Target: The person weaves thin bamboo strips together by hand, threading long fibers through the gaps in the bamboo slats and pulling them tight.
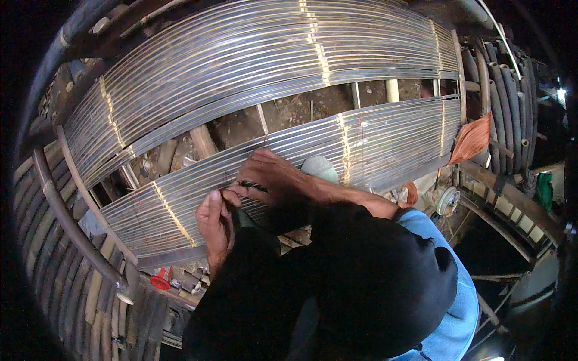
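The fisheye view looks steeply down from head height, above and behind the left hand (217, 224) and the right hand (268, 174), facing ahead past them. It sits fairly near, yet takes in the striped panel (253, 60) beyond both hands, its long edges curving.

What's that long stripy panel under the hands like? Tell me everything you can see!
The stripy panel has many thin, pale yellowish strips running lengthwise, with grey between them; it may be split bamboo. Three cream bands cross it, and a plain grey strip edges its near side. It looks bowed, but the lens bends edges. A wooden bar runs along its left end; an orange bundle hangs at its right. The left hand and right hand are over it, left of its middle.
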Available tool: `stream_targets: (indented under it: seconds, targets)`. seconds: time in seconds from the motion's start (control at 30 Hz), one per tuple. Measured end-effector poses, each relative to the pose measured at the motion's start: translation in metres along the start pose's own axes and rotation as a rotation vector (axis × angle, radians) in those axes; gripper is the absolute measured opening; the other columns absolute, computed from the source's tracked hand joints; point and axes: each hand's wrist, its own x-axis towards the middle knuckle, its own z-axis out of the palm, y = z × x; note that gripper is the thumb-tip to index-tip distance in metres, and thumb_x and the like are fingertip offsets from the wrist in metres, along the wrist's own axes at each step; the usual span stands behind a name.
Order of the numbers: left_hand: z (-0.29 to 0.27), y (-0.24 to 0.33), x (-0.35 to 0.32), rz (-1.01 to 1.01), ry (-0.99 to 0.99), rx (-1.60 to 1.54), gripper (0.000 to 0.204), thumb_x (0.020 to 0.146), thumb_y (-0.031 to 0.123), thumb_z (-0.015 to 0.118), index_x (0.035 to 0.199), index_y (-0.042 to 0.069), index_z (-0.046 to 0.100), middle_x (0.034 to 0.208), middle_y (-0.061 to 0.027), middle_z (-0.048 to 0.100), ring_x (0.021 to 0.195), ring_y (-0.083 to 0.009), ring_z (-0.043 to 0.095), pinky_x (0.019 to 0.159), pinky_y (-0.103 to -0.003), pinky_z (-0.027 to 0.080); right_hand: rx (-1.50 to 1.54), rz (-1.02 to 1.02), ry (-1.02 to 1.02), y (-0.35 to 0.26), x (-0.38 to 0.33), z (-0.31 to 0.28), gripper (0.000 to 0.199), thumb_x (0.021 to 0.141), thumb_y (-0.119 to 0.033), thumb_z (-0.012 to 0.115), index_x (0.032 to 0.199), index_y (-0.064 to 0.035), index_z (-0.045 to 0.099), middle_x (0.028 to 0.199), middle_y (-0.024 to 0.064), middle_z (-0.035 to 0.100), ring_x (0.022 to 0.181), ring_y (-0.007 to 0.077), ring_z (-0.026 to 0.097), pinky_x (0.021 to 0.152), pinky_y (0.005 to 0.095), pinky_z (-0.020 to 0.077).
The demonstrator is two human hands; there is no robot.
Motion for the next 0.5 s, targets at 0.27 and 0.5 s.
stream_targets:
  seconds: [0.27, 0.5]
  targets:
    - [-0.059, 0.045, -0.041, -0.260, 0.286, 0.632, 0.034, 0.106, 0.027, 0.058, 0.089, -0.002, 0.067, 0.081, -0.0040, 0.067, 0.068, -0.0118, 0.051, 0.063, -0.030, 0.041, -0.186, 0.427, 0.480, 0.024, -0.068, -0.084, 0.035, 0.084, -0.015, 0.081, 0.113, -0.0014, 0.068, 0.106, 0.0157, 0.068, 0.097, 0.0314, 0.066, 0.084, 0.0385, 0.0550]
    - [-0.083, 0.056, -0.013, 0.200, 0.299, 1.317, 0.015, 0.095, 0.011, 0.070, 0.092, -0.003, 0.064, 0.088, -0.0136, 0.064, 0.082, -0.0254, 0.060, 0.078, -0.036, 0.048, -0.595, 0.872, 0.645, 0.047, -0.137, -0.131, 0.041, 0.079, -0.036, 0.085, 0.105, -0.0060, 0.074, 0.096, 0.0158, 0.071, 0.088, 0.0336, 0.070, 0.077, 0.0432, 0.0567]
